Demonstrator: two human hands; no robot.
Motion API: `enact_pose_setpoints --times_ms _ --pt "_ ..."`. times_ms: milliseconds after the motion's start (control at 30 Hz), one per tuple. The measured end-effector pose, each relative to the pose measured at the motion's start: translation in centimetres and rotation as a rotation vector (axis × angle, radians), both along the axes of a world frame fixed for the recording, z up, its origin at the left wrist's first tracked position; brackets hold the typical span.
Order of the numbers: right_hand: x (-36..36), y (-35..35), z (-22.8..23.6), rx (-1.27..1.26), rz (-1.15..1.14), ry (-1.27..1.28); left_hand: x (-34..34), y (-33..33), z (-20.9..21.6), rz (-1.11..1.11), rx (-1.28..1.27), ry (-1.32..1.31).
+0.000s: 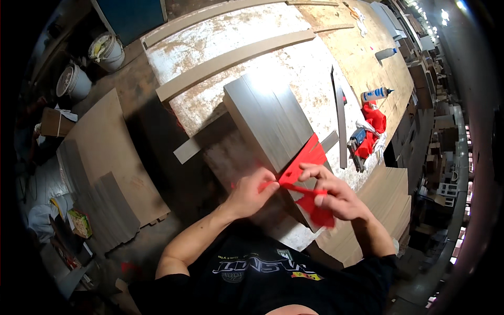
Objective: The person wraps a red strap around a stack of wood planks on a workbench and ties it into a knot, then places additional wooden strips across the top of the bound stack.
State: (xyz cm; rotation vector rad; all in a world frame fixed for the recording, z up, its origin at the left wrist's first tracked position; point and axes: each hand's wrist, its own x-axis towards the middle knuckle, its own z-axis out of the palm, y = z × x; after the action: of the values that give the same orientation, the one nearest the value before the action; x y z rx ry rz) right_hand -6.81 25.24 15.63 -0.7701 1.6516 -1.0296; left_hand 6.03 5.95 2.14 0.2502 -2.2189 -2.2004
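A grey stack of flat boards (268,115) lies on the worktable, with its near end toward me. Over its top, near that end, runs a red cloth strip (307,157), spread wide on the far side and gathered narrow at the stack's left edge. My left hand (252,193) is closed at that edge, thumb and fingers pinching the gathered cloth. My right hand (338,197) hovers above the stack, its fingers curled around a twisted length of the same strip. A loose red part hangs blurred beneath the right hand.
Beige wooden strips (236,60) lie across the white-stained tabletop (283,60). To the right are a long dark bar (338,121), a glue bottle (377,94), a blue-and-black power tool (358,142) and crumpled red cloth (374,118). Large panels (113,163) and white buckets (73,83) stand left.
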Motion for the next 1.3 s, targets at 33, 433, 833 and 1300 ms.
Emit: enact_pose_setpoints --times_ms 33,433,833,1300 --pt "0.0 -0.3 -0.5 -0.058 -0.18 -0.204 -0.2 0.0 0.0 0.018 -0.009 -0.008" --pt "-3.0 -1.0 -1.1 -0.046 -0.165 -0.103 -1.0 -1.7 -14.4 0.013 -0.62 0.562" --pt "-6.6 -0.8 -3.1 -0.259 -0.263 -0.329 -2.1 -0.9 -9.7 0.013 -0.658 0.225" --pt "-5.0 1.8 -7.4 0.311 -0.359 0.637 -0.3 5.1 -9.4 0.409 0.258 -0.404"
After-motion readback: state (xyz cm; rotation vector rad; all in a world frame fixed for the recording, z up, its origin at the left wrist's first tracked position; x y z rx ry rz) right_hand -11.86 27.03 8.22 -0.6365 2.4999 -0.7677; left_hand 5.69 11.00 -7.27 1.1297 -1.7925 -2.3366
